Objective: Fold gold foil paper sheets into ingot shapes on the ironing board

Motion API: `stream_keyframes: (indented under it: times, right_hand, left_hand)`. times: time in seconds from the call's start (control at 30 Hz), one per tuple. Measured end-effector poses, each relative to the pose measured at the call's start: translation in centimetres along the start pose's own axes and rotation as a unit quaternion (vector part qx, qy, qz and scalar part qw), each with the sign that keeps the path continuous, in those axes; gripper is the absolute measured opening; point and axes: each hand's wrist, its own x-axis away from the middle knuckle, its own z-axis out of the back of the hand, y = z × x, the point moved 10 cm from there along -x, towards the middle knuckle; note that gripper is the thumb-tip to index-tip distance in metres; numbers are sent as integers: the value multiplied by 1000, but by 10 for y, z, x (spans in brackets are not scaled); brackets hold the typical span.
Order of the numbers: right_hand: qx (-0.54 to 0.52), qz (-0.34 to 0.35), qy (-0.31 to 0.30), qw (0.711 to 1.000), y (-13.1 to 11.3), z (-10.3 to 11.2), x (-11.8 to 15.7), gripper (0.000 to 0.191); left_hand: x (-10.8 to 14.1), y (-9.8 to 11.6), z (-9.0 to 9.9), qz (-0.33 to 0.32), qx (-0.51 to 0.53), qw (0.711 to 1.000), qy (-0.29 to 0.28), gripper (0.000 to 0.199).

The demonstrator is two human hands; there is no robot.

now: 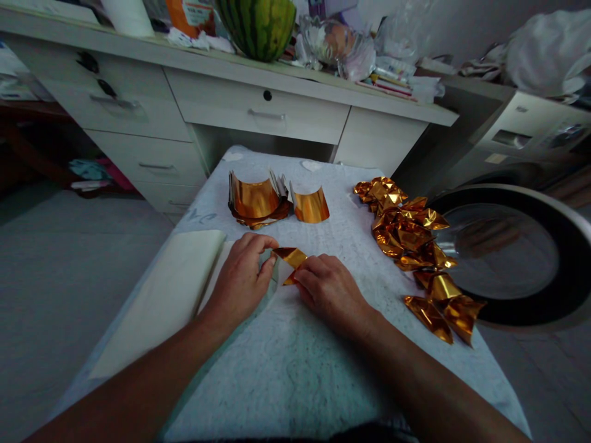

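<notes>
My left hand [245,271] pinches the upper left tip of a folded piece of gold foil [292,256] over the cloth-covered table. On the other side, my right hand [325,284] has its fingers closed on the right end of that same piece and hides part of it. Beyond my hands lies a stack of curved gold sheets [256,198], with a single curved gold sheet [312,205] just right of it. Several folded gold foil pieces [409,237] form a long pile at the table's right side.
A cream folded sheet [161,295] lies along the table's left side. Behind stands a white desk [221,101] bearing a watermelon [258,27] and plastic bags. An open round washing machine door [508,252] is close to the table's right edge.
</notes>
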Motion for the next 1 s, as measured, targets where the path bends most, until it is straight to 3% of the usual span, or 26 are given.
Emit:
stream_keyframes:
  times: [0.13,0.3,0.63,1.0]
  right_hand:
    - [22,13,27,999,-1,0,2,16]
    - [28,17,45,998,1,1,3,16]
    - [6,-25,26,999,23,4,4,18]
    - [-70,-17,32,997,26,5,5,18]
  left_hand:
    - [-1,0,-10,-31,-14,999,-28,21]
    - [-1,-3,-20,-20,-9,997,-71,17]
    - [5,12,-34,-83,-42,989,-117,14]
    - [11,15,-33,-95,-73,983,-138,38]
